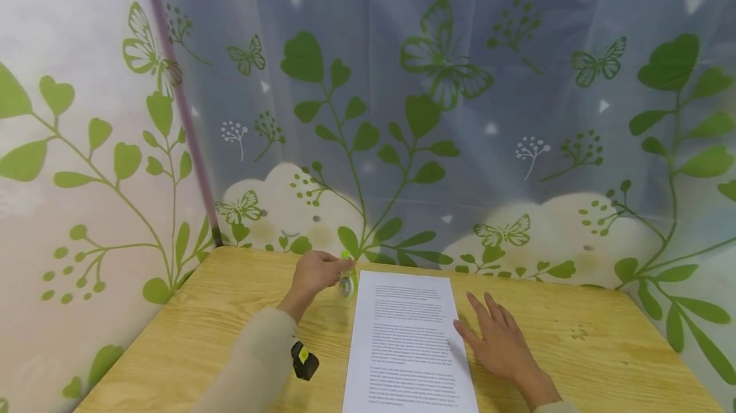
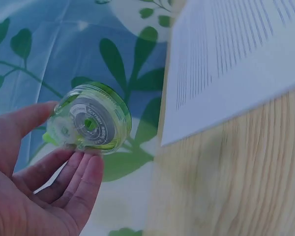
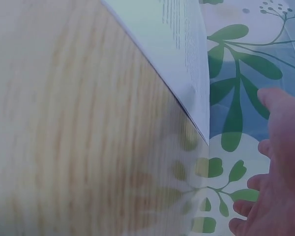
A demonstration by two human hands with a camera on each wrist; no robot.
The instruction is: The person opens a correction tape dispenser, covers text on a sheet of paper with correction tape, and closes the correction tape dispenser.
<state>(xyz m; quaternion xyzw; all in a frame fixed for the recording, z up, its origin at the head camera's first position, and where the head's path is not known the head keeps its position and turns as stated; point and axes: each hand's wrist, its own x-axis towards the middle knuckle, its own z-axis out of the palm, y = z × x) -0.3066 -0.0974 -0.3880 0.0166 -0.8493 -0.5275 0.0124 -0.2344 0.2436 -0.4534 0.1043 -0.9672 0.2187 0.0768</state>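
- Wooden table (image 1: 604, 349): bears the printed sheet (image 1: 402, 362), long axis roughly twelve to six.
- Right hand (image 1: 499, 344): at the sheet's three o'clock, fingers spread.
- Left hand (image 1: 316, 275): at its ten o'clock, thumb and fingers pinching.
- Green tape dispenser (image 2: 91, 123): in that pinch, beside the sheet's eleven-o'clock corner, ten o'clock from the right hand.

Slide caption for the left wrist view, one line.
Left hand holds a clear green tape dispenser; printed sheet lies on the wooden table.

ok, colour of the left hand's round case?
The round case is clear and green, with a grey ring; best in the left wrist view.
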